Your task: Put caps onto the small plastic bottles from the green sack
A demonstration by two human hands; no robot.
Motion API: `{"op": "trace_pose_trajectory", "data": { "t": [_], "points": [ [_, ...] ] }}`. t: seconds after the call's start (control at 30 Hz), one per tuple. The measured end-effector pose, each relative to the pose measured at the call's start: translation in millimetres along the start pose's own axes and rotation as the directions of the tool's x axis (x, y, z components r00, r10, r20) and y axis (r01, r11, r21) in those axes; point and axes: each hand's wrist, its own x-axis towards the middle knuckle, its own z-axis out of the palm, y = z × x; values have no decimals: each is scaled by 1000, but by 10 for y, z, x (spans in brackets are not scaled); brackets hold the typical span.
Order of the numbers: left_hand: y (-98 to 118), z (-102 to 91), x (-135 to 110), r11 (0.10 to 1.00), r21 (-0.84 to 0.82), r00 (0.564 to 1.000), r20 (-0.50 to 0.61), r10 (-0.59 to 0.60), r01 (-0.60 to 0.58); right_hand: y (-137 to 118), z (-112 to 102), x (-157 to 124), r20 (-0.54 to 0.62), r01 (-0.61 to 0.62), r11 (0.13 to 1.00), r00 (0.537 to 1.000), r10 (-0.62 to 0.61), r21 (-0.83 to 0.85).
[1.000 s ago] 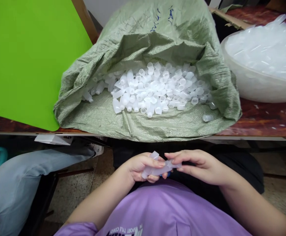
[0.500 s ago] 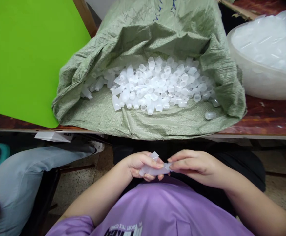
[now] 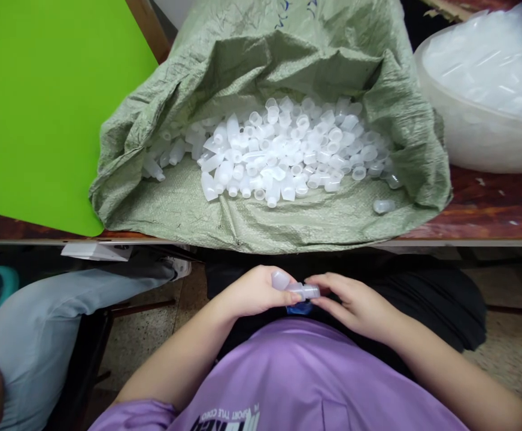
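Over my lap, my left hand is closed around translucent white plastic pieces. One short tubular piece sticks out past its thumb toward the right, and a second translucent piece shows above the thumb. My right hand pinches the far end of the tubular piece between thumb and fingers. Beyond the table edge lies an open green woven sack, with a heap of similar small translucent plastic pieces in its mouth. A single piece rests apart at the right on the sack cloth.
At right stands a translucent tub heaped with white plastic pieces. A bright green board covers the table's left side. A small blue thing shows below my hands. Another person's leg is at lower left, beside a teal basin.
My left hand has turned so its back faces up, covering more of the held pieces. My right fingers have spread slightly around the tubular piece's end. A blue thing now shows beneath.
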Motion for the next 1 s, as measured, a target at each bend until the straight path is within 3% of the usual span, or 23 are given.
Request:
{"op": "trace_pose_trajectory", "data": {
  "t": [0.07,0.13,0.27,0.37,0.43,0.53,0.6,0.7,0.77,0.9,0.97,1.0],
  "points": [
    [-19,3,5,1000,26,1000,7,9,-9,7,34,-14,82,-96,995,992,93,35],
    [-36,6,13,999,53,1000,0,12,-12,20,72,-18,64,-136,989,989,132,61],
    [-55,9,13,996,84,1000,-4,18,-17,42,101,-17,-67,42,999,997,-41,18],
    [-61,13,9,996,92,1000,14,9,-11,36,110,-7,56,-46,999,997,45,11],
    [-71,13,12,996,90,1000,1,3,-3,34,123,1,78,-102,995,992,101,10],
    [-96,2,22,997,72,1000,-5,8,-7,38,131,3,-3,32,999,999,-32,-23],
    [-114,-6,23,997,82,1000,17,2,-4,36,129,3,21,74,997,997,-73,-30],
    [-132,8,15,992,122,999,27,-18,14,31,156,11,104,-66,996,993,59,61],
    [-139,40,4,987,160,1000,-8,-26,27,40,213,22,109,-159,963,984,138,216],
    [-166,127,4,934,355,990,-143,4,48,126,389,64,129,-251,784,968,217,567],
    [-192,155,43,869,494,985,-162,56,32,200,468,98,180,-314,748,949,258,585],
    [-207,161,79,825,565,984,-153,87,15,238,494,117,202,-338,772,941,272,537]
  ]
}}
